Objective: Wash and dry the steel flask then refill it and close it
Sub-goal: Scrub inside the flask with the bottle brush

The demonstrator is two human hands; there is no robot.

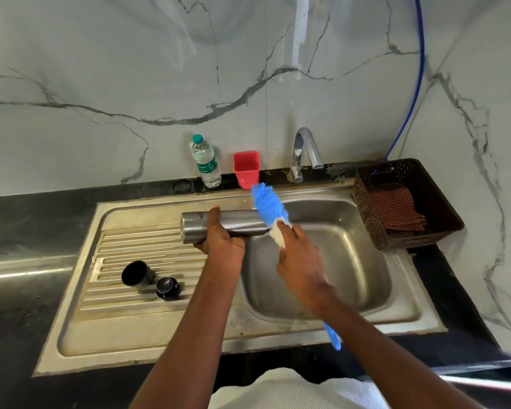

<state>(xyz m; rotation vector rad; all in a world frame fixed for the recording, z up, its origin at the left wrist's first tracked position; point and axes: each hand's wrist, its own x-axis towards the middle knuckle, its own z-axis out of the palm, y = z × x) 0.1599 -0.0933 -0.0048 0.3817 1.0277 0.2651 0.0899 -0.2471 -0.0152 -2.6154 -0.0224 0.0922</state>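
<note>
The steel flask lies level above the sink's left rim, its open end toward the basin. My left hand grips it from below, thumb over the top. My right hand grips a bottle brush with a blue fluffy head and a blue handle; the head lies against the flask near its open end. On the ribbed drainboard sit the flask's black cup lid and its black stopper.
The steel sink basin lies under my right hand, with a chrome tap behind it. A plastic water bottle and a red cup stand by the wall. A brown basket holding a checked cloth sits at the right.
</note>
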